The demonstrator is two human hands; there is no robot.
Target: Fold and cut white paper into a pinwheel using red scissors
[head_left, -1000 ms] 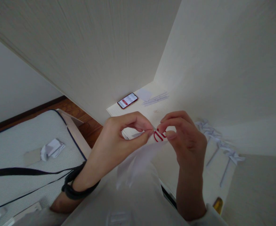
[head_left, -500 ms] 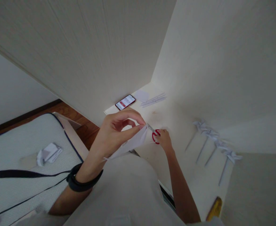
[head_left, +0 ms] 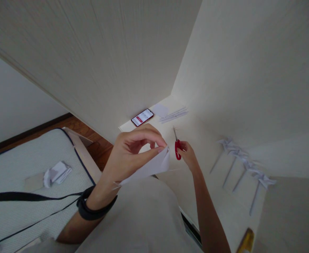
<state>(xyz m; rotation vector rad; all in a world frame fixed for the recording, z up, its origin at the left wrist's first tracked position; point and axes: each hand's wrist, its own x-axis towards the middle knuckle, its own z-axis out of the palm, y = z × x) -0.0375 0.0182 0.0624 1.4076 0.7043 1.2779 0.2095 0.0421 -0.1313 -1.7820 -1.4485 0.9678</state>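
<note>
My left hand [head_left: 137, 147] pinches a sheet of white paper [head_left: 150, 166] between thumb and fingers, near its upper corner. The paper hangs folded or curved below the fingers, in front of my shirt. In my right hand [head_left: 188, 156] is a pair of red-handled scissors [head_left: 178, 147]. Their blades look closed and point away from me, a little right of the paper and apart from it. Thin strips stick out at the paper's lower left, by my wrist.
A phone [head_left: 142, 117] with a lit screen lies by the wall, beside a white paper piece [head_left: 160, 110] and several thin white sticks [head_left: 174, 115]. Several paper pinwheels [head_left: 245, 161] on sticks line the table's right side. A yellow object [head_left: 246, 240] sits near the front. Crumpled paper [head_left: 58, 173] rests on the mattress [head_left: 33, 151].
The scissors have come away from the paper's corner and turned to point forward, with their handles closed together. My left hand still holds the paper, and the view has shifted slightly.
</note>
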